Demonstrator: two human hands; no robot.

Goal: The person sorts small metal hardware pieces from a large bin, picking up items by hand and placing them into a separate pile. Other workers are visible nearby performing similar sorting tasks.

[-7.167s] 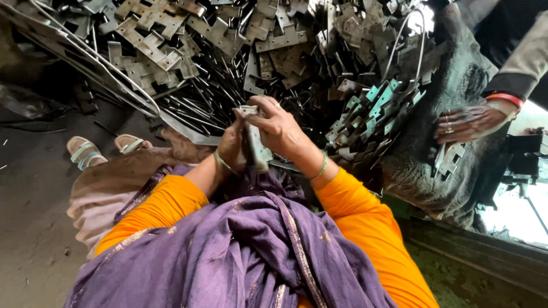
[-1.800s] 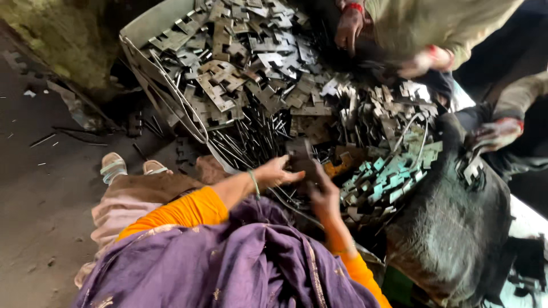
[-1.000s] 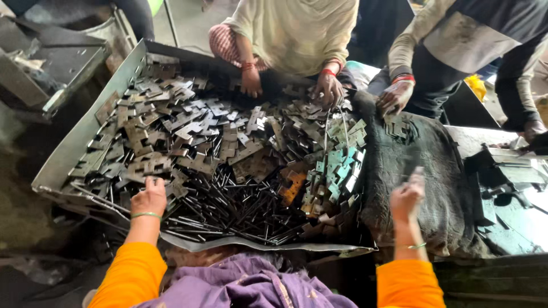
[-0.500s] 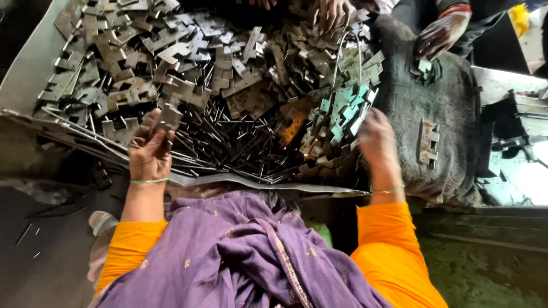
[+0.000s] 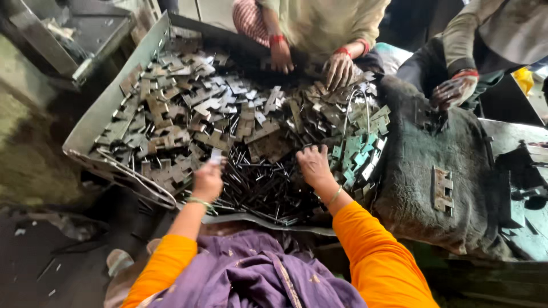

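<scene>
Left hand (image 5: 208,181) closed on a small stamped metal plate (image 5: 216,155), lifted just above the metal tray (image 5: 108,108). Right hand (image 5: 313,165) spread flat, fingers apart, on dark thin rods (image 5: 260,185) lying directly between both hands, nearer the right.

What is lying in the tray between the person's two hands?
In the head view, between left hand and right hand, a heap of thin dark metal rods lies in the tray.

Blurred by motion at centre left: left hand (image 5: 208,181) and its small metal piece (image 5: 216,155). Cut off at top edge: co-workers' bodies. Right hand (image 5: 313,165) fingertips buried among pins (image 5: 260,182).
</scene>
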